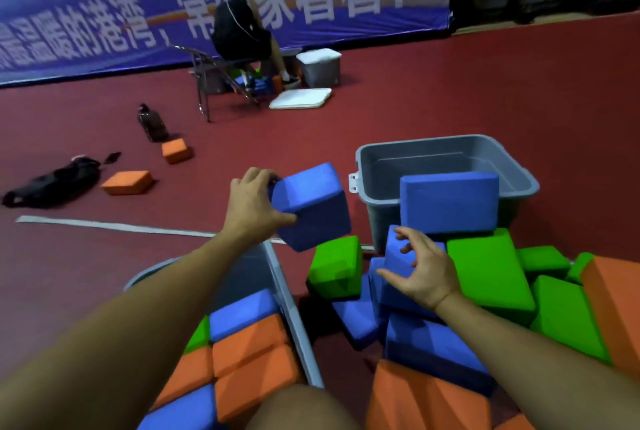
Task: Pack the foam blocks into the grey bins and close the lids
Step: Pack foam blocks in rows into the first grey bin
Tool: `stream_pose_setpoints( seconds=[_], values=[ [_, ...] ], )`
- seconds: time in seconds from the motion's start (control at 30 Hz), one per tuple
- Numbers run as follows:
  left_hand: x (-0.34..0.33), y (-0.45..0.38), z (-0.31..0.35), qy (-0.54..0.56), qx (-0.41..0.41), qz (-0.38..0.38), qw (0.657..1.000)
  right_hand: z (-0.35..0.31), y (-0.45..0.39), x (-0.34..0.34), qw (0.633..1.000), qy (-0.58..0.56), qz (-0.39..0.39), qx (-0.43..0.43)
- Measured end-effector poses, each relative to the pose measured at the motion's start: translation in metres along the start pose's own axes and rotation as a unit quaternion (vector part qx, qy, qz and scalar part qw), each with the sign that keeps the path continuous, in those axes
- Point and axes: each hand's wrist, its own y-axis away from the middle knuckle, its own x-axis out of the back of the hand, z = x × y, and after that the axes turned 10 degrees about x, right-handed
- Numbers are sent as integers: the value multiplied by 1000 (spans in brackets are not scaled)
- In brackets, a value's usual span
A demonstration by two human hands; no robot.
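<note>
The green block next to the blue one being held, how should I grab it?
Come from above and pinch the green block across its two short sides. Its broad top faces up and is uncovered, while blue blocks crowd its lower right edge.

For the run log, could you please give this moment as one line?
left hand: grips blue block | right hand: open over blue pile block | near bin: part-filled | far bin: open

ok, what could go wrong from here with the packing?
1. The left hand grips the blue foam block by one end only, in the air; it could slip.
2. The near grey plastic bin already looks fairly full, so its lid may not close.
3. The right hand reaches into a loose pile; the green foam block may tumble.
</note>
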Motion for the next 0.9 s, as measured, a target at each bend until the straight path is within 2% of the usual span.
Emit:
stream_pose_setpoints(
  seconds=[0.13,0.27,0.53,0.67,0.8,0.9],
  values=[
    [35,18,-42,-32,33,58,997,-13,1,-32,997,49,-54,28],
    [54,39,-97,-69,72,82,992,-30,-3,-72,987,86,-127,41],
    [18,74,-204,-104,118,33,987,-33,-17,-163,966,109,-226,60],
    [-15,82,-233,-92,144,15,985,-13,-20,-202,935,179,-295,81],
    [-48,90,-251,-80,157,-5,984,10,-13,-231,881,278,-369,102],
    [-67,95,-255,-70,167,-14,983,23,-7,-248,856,313,-407,70]
  ],
)
